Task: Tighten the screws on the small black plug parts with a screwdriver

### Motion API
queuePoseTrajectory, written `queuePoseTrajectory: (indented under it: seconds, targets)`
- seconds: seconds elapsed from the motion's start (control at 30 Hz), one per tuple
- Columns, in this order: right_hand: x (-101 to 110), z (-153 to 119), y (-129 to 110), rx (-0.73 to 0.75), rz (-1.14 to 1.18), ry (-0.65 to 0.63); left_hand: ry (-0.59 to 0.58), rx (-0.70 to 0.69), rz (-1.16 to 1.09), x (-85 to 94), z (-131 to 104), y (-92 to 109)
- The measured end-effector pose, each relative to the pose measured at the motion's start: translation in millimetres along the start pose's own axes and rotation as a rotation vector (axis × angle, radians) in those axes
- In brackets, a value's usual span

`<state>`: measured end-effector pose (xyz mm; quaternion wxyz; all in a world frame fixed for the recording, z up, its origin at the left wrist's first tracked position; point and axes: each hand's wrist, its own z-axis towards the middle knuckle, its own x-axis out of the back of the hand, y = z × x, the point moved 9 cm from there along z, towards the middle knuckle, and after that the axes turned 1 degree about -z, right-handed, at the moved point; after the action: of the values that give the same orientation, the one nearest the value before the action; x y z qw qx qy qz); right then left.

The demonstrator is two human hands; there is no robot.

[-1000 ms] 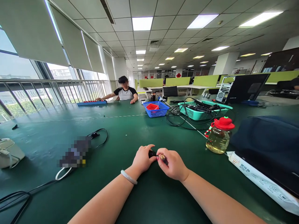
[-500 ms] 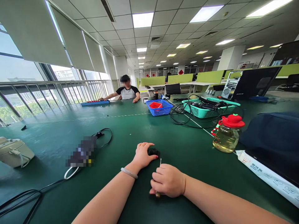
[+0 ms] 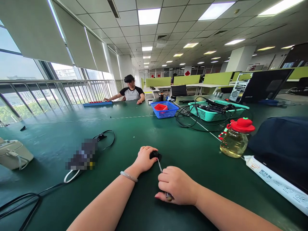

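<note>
My left hand (image 3: 145,158), with a pale bangle on its wrist, is closed around a small black object (image 3: 154,154) on the green tabletop. Fingers cover part of that object, and its exact kind cannot be made out. In my right hand (image 3: 177,185) is a screwdriver (image 3: 160,165), its thin metal shaft pointing up and left. The shaft's tip is at the near side of the black object, by my left thumb; whether it touches is too small to tell. The handle's butt end shows below my curled fingers.
A phone-like blurred item (image 3: 83,155) with cables lies left, near a beige case (image 3: 14,154). Ahead are a blue basket (image 3: 166,113) and a green basket (image 3: 209,116) of cables. A red-lidded jar (image 3: 234,142) stands right. Across the table sits a person (image 3: 132,92).
The screwdriver has tilted leftward, and its tip has come up to the black object. My left hand and the object have shifted slightly left in view. My right hand has turned a little.
</note>
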<state>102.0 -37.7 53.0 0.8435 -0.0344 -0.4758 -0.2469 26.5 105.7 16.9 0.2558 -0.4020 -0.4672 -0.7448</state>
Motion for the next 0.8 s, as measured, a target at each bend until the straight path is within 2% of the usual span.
queuePoseTrajectory:
  seconds: [0.3,0.8]
  targets:
    - [-11.4,-1.4,10.9,-0.064,0.051,-0.102,0.009,-0.017,-0.018,-0.8,1.0,0.5]
    - [-12.4,-4.3,21.0,-0.159,0.153,-0.119,0.012,0.003,-0.031,-0.8,1.0,0.0]
